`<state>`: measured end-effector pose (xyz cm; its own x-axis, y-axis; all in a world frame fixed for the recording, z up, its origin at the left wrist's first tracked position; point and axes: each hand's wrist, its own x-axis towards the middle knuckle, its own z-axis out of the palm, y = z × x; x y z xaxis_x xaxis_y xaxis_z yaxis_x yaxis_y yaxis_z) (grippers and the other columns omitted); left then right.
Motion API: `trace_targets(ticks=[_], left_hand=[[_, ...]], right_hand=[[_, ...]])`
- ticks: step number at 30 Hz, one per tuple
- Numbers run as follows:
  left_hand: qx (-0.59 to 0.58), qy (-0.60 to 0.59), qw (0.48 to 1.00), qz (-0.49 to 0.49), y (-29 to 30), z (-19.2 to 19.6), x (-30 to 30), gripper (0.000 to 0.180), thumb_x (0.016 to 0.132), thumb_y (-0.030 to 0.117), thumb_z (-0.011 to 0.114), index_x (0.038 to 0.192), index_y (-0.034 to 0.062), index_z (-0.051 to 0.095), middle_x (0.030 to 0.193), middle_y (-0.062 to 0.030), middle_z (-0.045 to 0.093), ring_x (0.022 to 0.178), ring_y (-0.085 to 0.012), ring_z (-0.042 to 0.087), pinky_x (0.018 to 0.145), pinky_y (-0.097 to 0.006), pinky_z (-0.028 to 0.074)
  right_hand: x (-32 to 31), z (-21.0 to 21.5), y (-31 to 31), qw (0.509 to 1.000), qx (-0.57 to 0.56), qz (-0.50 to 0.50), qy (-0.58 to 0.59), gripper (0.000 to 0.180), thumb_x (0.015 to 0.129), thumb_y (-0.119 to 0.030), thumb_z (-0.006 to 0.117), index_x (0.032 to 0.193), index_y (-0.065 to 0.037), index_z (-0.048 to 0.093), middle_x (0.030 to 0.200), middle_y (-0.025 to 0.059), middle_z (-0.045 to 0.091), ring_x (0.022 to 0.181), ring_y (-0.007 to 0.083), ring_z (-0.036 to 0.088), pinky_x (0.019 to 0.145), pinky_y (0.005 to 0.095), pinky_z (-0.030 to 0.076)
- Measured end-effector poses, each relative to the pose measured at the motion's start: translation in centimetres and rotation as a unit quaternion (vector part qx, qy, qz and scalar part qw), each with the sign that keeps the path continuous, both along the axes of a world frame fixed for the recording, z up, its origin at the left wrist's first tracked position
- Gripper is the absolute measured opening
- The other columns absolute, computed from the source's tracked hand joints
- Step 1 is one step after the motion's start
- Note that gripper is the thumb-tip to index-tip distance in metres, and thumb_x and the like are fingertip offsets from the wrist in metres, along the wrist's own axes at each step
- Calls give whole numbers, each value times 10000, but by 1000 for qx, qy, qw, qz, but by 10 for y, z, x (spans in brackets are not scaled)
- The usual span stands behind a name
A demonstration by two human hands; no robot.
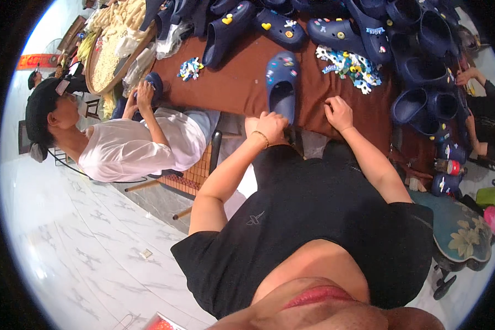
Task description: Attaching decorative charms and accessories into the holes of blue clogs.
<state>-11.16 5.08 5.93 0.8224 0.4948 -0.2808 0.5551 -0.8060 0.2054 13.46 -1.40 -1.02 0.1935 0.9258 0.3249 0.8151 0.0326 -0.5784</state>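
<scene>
A navy clog (281, 69) with small coloured charms on its toe lies on the brown cloth (231, 82), toe pointing away. At its heel my left hand (269, 127) is closed, fingers curled over the rim. To the right, my right hand (339, 113) rests at the cloth's near edge with its fingers bent inward. Whatever those fingers may hold is hidden. Beyond that hand lies a pile of blue, white and yellow charms (352, 67). A smaller heap of charms (191, 69) sits farther left.
Several navy clogs (335, 34) line the far side; more clogs (429, 71) are heaped at right. On the left a seated person (132, 137) handles a dark clog (155, 83), beside a round tray of pale pieces (107, 66). Another person's arm (473, 77) shows far right.
</scene>
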Motion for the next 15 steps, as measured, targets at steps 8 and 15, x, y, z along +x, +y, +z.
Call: trace_targets(ticks=[8, 15], left_hand=[[11, -357, 930, 91, 10, -39, 31, 268, 720, 23, 450, 967, 27, 554, 926, -189, 552, 877, -353, 526, 781, -418, 423], [-59, -132, 980, 137, 34, -63, 58, 203, 734, 53, 443, 900, 10, 553, 916, -221, 570, 865, -359, 545, 757, -427, 434]], right_hand=[[0, 0, 22, 989, 19, -60, 133, 105, 734, -123, 558, 820, -64, 568, 755, 95, 555, 658, 259, 556, 582, 328, 450], [5, 36, 75, 981, 146, 107, -71, 339, 716, -20, 503, 1043, -103, 534, 1097, 79, 524, 982, 279, 491, 813, 370, 423]])
